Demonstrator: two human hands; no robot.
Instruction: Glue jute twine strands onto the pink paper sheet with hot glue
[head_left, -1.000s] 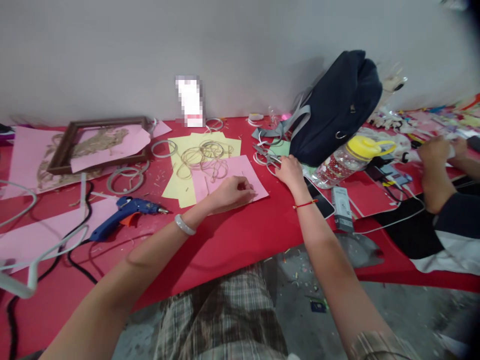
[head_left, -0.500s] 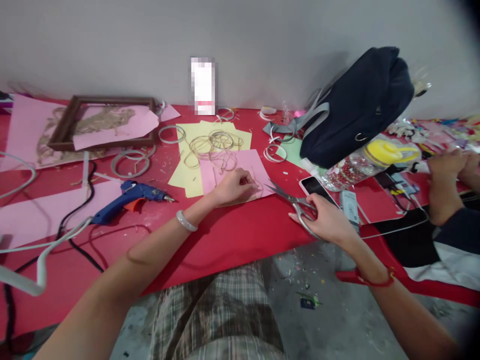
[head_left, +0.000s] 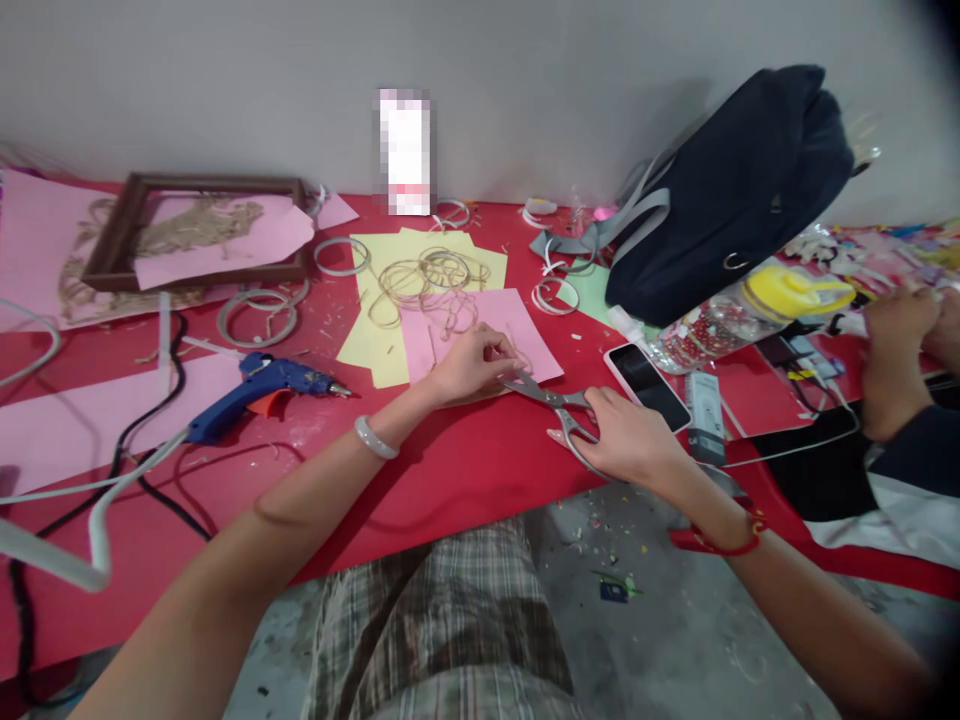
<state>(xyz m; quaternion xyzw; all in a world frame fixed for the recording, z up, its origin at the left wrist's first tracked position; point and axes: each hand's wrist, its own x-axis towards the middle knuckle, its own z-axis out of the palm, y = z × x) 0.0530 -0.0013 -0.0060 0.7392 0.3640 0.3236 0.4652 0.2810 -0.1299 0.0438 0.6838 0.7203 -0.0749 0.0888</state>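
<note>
My right hand point(head_left: 634, 435) has its fingers through the handles of a pair of metal scissors point(head_left: 556, 402), whose blades point left. The blade tips reach the fingertips of my left hand point(head_left: 474, 365), which is closed in a pinch on a thin strand of twine over a pink sheet of paper point(head_left: 529, 330). The pinched part is mostly hidden by the fingers. Just beyond, a loose tangle of tan twine point(head_left: 397, 290) lies across yellow paper sheets point(head_left: 367, 345) and the pink sheet.
Left of my hands lies a blue glue gun point(head_left: 259, 390) with cords; behind it stand wire rings point(head_left: 257, 320) and a brown frame point(head_left: 112, 250). To the right are a phone point(head_left: 649, 385), a bottle point(head_left: 705, 325) and a dark bag point(head_left: 720, 200). Another person's arm point(head_left: 896, 345) rests at far right.
My right hand has brought the scissors left, from beside the pink sheet up to my left fingertips. The left hand keeps its pinch. The view has shifted slightly.
</note>
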